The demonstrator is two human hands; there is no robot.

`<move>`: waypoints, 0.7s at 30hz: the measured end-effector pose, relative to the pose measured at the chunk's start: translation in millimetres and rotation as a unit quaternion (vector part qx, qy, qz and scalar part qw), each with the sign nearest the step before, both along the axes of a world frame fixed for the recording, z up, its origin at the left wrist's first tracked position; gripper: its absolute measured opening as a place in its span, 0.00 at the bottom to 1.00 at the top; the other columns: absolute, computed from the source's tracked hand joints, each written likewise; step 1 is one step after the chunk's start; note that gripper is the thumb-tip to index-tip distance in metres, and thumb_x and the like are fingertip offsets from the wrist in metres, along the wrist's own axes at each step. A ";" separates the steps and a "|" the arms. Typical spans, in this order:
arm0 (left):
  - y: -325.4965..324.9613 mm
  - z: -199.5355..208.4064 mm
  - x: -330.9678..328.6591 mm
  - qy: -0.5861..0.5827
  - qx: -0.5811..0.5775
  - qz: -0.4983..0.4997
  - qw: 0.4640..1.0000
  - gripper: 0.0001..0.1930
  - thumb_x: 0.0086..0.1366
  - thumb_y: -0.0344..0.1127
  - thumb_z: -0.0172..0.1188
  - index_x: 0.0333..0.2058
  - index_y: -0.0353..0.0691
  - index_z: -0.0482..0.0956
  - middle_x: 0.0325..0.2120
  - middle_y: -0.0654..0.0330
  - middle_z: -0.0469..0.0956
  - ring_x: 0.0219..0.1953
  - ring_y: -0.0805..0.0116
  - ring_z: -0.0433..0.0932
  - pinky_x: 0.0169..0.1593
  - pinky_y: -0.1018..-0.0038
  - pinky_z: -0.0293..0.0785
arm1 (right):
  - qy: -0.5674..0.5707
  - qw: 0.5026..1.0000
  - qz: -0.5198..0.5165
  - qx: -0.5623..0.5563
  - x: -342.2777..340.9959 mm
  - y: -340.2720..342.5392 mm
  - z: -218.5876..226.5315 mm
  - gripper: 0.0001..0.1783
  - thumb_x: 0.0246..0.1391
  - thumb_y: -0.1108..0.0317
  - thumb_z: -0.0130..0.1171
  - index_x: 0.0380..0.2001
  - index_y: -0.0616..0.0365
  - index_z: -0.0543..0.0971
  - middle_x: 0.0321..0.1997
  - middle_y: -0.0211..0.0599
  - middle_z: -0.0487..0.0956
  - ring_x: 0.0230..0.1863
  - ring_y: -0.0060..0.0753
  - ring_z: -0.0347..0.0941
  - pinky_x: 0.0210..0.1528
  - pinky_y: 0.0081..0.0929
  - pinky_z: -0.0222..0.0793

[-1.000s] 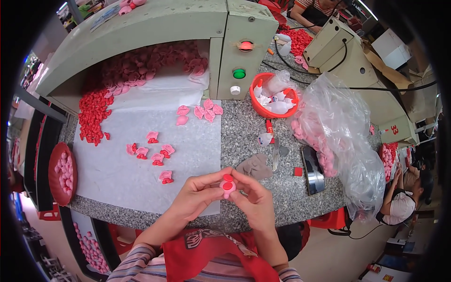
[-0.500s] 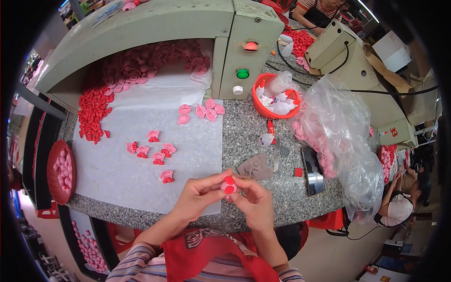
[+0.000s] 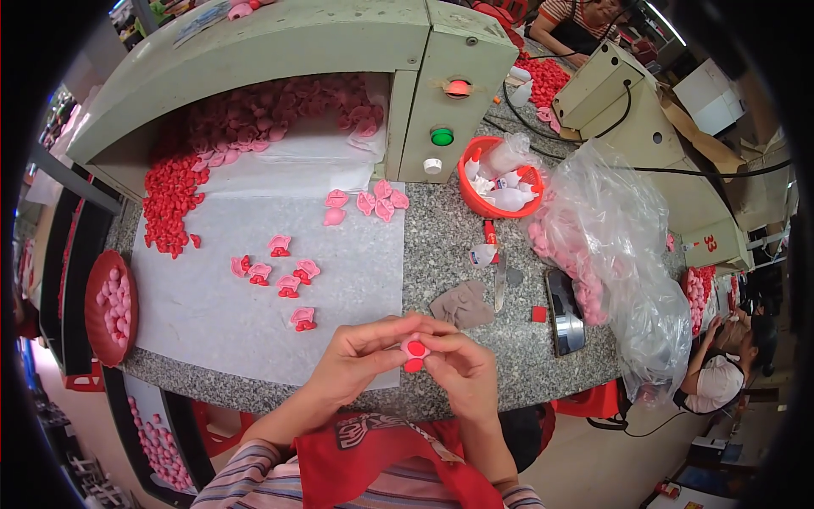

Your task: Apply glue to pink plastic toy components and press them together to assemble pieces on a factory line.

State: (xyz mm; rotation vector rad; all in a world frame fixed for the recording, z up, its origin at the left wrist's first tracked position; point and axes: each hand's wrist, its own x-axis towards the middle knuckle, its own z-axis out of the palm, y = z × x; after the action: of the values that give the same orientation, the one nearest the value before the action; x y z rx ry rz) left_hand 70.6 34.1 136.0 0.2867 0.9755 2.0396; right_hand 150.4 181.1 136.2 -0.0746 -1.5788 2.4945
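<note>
Over the near edge of the granite worktop, my left hand [image 3: 358, 356] and my right hand [image 3: 462, 371] meet, fingers closed on one small pink piece [image 3: 415, 349] with two red oval parts. Fingertips of both hands hide some of it. Beyond the left hand, a white paper sheet [image 3: 203, 305] carries several pink cup-shaped pieces with red feet [image 3: 303, 319]. Several loose pink shells [image 3: 366, 204] lie at its far right, and a heap of small red parts [image 3: 172, 208] at its far left. More pink shells [image 3: 280, 106] are piled under the machine's arched opening.
A pale green machine [image 3: 246, 42] stands at the back. Rightward are a red basket [image 3: 476, 202] of white bottles, a clear plastic bag [image 3: 632, 229], a phone [image 3: 565, 312], a knife [image 3: 500, 288] and a grey cloth [image 3: 462, 304]. A red dish [image 3: 95, 327] sits left. Two people work nearby.
The pink piece has been turned and tilted between my fingers, so its red ovals face differently. My hands stay almost in place, and the things on the worktop are unmoved.
</note>
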 end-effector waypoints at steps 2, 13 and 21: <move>3.5 0.1 -1.1 0.004 0.020 0.004 1.000 0.23 0.57 0.18 0.50 0.53 0.36 0.65 0.49 0.49 0.69 0.52 0.60 0.68 0.53 0.69 0.65 | -0.005 1.000 0.000 -0.005 -0.7 -0.8 2.4 0.15 0.48 0.87 0.48 0.40 0.66 0.74 0.55 0.50 0.65 0.55 0.35 0.64 0.53 0.28 0.64; 0.5 -4.8 1.2 0.082 0.046 0.005 0.996 0.24 0.59 0.21 0.50 0.55 0.39 0.63 0.51 0.45 0.66 0.53 0.58 0.67 0.52 0.66 0.67 | -0.009 1.000 -0.003 -0.016 0.3 -4.3 5.2 0.18 0.46 0.88 0.50 0.43 0.64 0.69 0.55 0.49 0.65 0.53 0.35 0.66 0.53 0.29 0.65; -1.4 -11.5 -0.3 0.114 0.054 -0.014 0.992 0.22 0.58 0.18 0.49 0.53 0.35 0.64 0.52 0.48 0.65 0.54 0.62 0.66 0.54 0.68 0.66 | -0.019 1.000 0.004 -0.018 3.0 -1.0 1.9 0.18 0.44 0.87 0.52 0.40 0.64 0.69 0.54 0.48 0.66 0.52 0.34 0.67 0.50 0.28 0.65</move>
State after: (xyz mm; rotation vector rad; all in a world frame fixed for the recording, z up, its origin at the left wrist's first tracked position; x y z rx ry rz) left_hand 70.3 32.6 124.5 0.6005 0.9922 2.0684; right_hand 153.4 180.1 138.2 -0.1209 -1.5524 2.5421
